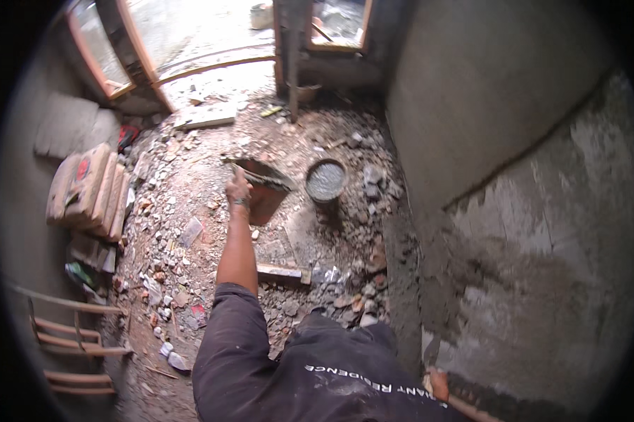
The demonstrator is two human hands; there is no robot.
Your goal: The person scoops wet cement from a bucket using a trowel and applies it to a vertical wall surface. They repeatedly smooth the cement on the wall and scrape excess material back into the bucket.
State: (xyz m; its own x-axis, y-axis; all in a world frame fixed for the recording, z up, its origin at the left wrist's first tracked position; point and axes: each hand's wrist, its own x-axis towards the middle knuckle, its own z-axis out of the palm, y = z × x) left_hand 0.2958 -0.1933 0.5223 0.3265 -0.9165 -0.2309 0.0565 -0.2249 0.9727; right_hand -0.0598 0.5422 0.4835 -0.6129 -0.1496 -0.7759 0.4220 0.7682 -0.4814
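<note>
My left arm reaches forward. My left hand (pixel 239 186) is closed on the near rim of a reddish-brown, bucket-like container (pixel 265 204) with grey mortar caked along its edges. The container hangs over the rubble floor. Just right of it stands a round dark bucket (pixel 325 181), filled nearly to the top with wet grey mortar. Low at the right, my right hand (pixel 438 385) is partly visible past my shirt, beside the wall. A grey trowel blade (pixel 432 349) points up from it; the fingers' grip on the handle is mostly hidden.
Stacked cement bags (pixel 88 186) stand by the left wall, with a wooden frame (pixel 78 337) nearer to me. A timber block (pixel 283 274) lies ahead of my body. Wet plaster covers part of the right wall (pixel 500 105). A post (pixel 293 77) rises near the bright doorway.
</note>
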